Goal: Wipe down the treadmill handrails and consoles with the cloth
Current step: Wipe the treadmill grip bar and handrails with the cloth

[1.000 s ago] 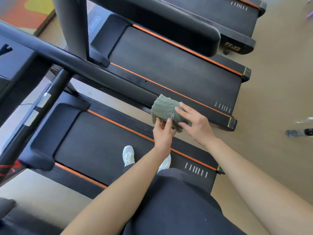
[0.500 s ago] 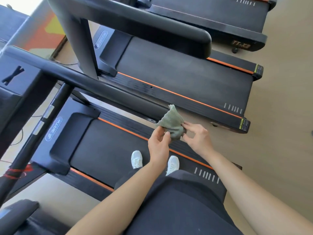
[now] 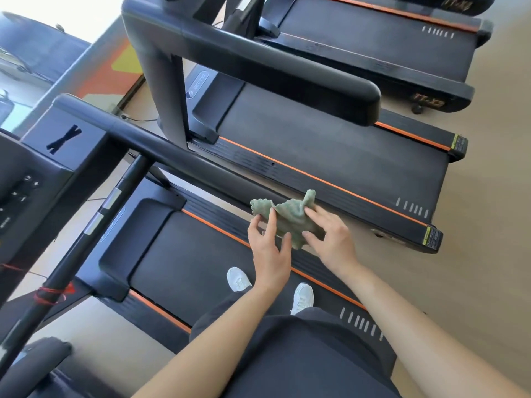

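Green textured cloth (image 3: 287, 218) has gone from a pinched wad to a part-opened sheet over the last half second. Both hands have moved apart along its edges, and the head view has tilted up, so more of the dark console panel (image 3: 20, 193) shows at far left.

Left hand (image 3: 268, 248): fingers fairly straight, tips on the cloth's left edge and thumb close under it. Looks like a light pinch, but the contact is partly hidden. Right hand (image 3: 330, 239): fingers spread across the cloth's right side, thumb pinching from below.

Cloth is held up between the two hands, at or just past the near end of the long black padded handrail (image 3: 186, 162). Can't tell whether it touches the rail.

Read: this is refolding to get a fresh face, not a wiping stroke. Nothing shows which surfaces are done. Likely next: lay the cloth flat over the rail end and wrap it. One loose corner sticks up and may bunch under the palm.
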`<action>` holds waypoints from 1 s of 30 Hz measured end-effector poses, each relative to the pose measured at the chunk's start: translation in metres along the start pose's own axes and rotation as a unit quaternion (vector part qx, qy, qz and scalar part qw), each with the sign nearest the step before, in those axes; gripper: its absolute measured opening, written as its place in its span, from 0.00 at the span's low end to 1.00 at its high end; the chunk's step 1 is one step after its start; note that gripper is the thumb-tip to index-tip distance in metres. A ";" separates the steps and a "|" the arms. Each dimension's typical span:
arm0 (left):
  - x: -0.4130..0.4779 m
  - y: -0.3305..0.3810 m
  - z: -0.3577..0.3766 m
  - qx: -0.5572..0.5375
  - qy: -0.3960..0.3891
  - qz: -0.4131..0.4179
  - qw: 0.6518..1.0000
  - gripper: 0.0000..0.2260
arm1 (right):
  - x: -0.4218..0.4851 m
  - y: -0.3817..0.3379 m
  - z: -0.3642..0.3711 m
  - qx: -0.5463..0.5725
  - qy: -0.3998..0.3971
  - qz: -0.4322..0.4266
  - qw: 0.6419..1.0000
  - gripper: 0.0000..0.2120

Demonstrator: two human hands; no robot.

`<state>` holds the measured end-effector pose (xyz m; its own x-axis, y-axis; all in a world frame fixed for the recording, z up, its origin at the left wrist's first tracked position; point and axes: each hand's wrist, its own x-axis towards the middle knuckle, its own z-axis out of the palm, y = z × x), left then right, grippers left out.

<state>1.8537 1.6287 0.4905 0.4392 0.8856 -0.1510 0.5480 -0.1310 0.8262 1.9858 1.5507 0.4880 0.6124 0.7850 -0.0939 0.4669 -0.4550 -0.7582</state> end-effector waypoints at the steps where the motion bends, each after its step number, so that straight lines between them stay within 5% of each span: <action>1: 0.004 -0.002 -0.004 0.025 0.002 0.013 1.000 0.30 | 0.005 -0.002 0.000 -0.016 -0.005 -0.005 1.000 0.27; 6: 0.034 -0.018 -0.028 0.183 0.028 0.071 0.980 0.29 | 0.026 -0.023 0.007 -0.102 -0.026 -0.007 0.994 0.25; 12: 0.088 -0.036 -0.068 0.354 0.060 0.168 0.918 0.26 | 0.062 -0.068 0.028 -0.156 -0.073 -0.007 0.985 0.26; 21: 0.163 -0.067 -0.146 0.404 0.081 0.226 0.883 0.22 | 0.112 -0.133 0.074 -0.195 -0.100 0.012 0.976 0.26; 30: 0.207 -0.093 -0.195 0.341 0.156 0.245 0.894 0.15 | 0.148 -0.177 0.116 -0.218 -0.114 0.011 0.969 0.28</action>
<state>1.7542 1.9110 0.4885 0.5837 0.7149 0.3850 0.6981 -0.6840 0.2115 1.9198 1.7963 0.5341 0.4912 0.8232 -0.2848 0.7107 -0.5678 -0.4153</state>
